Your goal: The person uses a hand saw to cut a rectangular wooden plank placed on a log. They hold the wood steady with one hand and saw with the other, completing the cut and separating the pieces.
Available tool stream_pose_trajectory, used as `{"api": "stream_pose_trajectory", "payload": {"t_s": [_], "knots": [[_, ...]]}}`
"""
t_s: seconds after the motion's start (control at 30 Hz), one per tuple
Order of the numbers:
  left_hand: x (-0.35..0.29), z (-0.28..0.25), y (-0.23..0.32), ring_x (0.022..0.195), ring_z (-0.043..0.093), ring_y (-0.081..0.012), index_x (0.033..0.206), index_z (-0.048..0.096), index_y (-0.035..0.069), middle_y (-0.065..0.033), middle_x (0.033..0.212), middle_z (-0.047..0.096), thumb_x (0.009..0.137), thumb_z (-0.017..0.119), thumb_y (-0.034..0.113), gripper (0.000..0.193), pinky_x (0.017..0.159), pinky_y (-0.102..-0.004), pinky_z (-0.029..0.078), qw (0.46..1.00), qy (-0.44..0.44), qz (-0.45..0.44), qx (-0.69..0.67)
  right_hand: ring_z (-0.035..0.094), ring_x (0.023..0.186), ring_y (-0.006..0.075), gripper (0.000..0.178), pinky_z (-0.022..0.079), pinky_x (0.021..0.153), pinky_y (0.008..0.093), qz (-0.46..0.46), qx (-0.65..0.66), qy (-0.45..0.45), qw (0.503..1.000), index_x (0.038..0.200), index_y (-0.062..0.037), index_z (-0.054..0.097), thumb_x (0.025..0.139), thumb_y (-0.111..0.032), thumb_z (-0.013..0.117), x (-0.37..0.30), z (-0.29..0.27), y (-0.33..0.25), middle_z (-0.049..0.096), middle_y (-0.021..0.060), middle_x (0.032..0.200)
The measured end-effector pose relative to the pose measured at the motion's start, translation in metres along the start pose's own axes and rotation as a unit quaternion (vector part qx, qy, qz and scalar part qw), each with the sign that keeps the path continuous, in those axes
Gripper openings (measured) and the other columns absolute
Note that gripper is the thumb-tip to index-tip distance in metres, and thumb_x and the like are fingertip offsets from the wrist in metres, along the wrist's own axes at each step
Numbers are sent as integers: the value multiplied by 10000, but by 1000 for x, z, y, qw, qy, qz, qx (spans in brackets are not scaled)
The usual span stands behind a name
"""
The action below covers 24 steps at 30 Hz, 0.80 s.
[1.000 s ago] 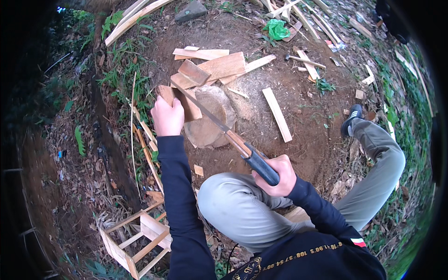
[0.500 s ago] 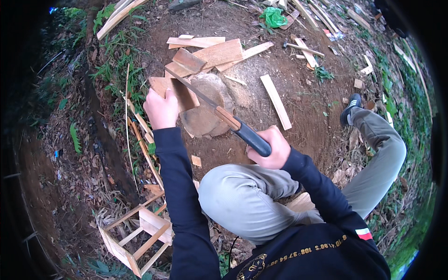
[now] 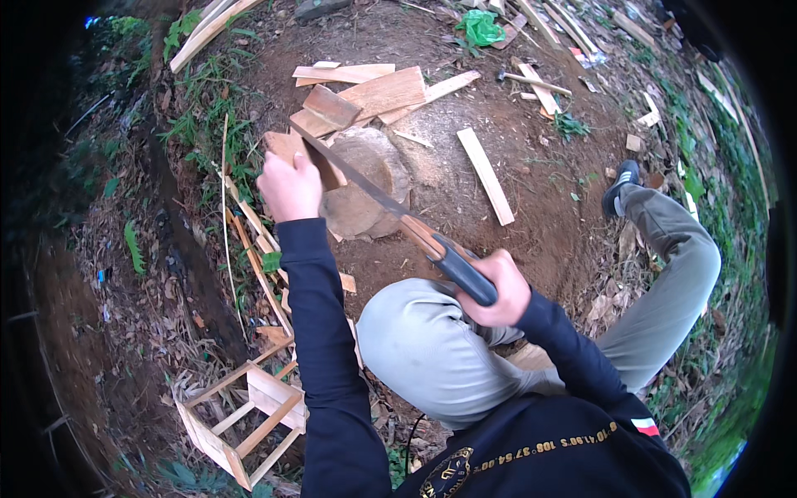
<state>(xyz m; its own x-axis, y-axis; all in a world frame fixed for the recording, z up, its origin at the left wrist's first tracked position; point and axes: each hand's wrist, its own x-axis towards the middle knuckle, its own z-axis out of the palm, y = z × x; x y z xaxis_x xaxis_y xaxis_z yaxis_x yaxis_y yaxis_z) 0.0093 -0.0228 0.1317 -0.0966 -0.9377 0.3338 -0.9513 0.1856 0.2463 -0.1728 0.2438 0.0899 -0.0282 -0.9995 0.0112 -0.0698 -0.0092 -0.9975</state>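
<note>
Drawn back toward the torso (image 3: pixel 548 473) since the earlier frame, the right hand (image 3: pixel 500 290) grips a long-bladed tool (image 3: pixel 392 208) spanning the stump (image 3: pixel 361 203). Left hand (image 3: pixel 290 187) clasps a wooden block (image 3: pixel 284 144) at the stump's edge.

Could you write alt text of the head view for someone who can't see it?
A person's right hand grips what looks like a saw, its blade slanting across a round stump; the left hand holds a wood piece beside it. Loose boards lie beyond; a wooden frame sits lower left.
</note>
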Motion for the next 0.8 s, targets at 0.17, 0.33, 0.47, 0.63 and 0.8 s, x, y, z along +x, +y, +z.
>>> {"api": "stream_pose_trajectory", "payload": {"t_s": [0.17, 0.33, 0.47, 0.63, 0.8], "knots": [[9, -6, -16, 909, 680, -450, 970, 623, -92, -318, 923, 684, 822, 668, 159, 295, 852, -506, 529, 1000, 30, -7, -1, 602, 506, 360, 133, 488, 517, 397, 13, -32, -26, 999, 682, -7, 571, 706, -74, 684, 0, -8, -12, 526, 162, 535], [-10, 5, 11, 911, 671, -473, 1093, 609, -119, -335, 963, 674, 836, 667, 151, 377, 834, -516, 534, 1000, -4, 12, -12, 560, 465, 359, 169, 469, 505, 398, -7, -28, 33, 999, 647, -5, 544, 699, -80, 686, 2, 0, 24, 497, 165, 510], [-4, -5, 10, 929, 666, -462, 1131, 596, -112, -335, 965, 670, 837, 655, 143, 394, 846, -517, 523, 999, -21, 38, -18, 515, 419, 314, 197, 432, 473, 374, -11, -41, 85, 995, 636, 5, 528, 720, -94, 675, 24, 1, 10, 468, 158, 499], [20, -29, -42, 965, 689, -395, 1116, 653, -14, -243, 988, 710, 834, 696, 146, 327, 862, -433, 540, 980, -112, 33, -160, 481, 382, 250, 180, 409, 461, 354, 16, -27, 85, 996, 630, -3, 550, 729, -85, 676, 4, -13, 15, 451, 132, 480], [14, -22, -63, 974, 697, -372, 1077, 655, -18, -225, 996, 719, 824, 720, 157, 315, 862, -412, 542, 978, -118, 39, -170, 542, 414, 255, 139, 434, 478, 341, 9, 1, 83, 996, 656, -6, 589, 731, -85, 676, 6, -3, 13, 493, 135, 506]]}}
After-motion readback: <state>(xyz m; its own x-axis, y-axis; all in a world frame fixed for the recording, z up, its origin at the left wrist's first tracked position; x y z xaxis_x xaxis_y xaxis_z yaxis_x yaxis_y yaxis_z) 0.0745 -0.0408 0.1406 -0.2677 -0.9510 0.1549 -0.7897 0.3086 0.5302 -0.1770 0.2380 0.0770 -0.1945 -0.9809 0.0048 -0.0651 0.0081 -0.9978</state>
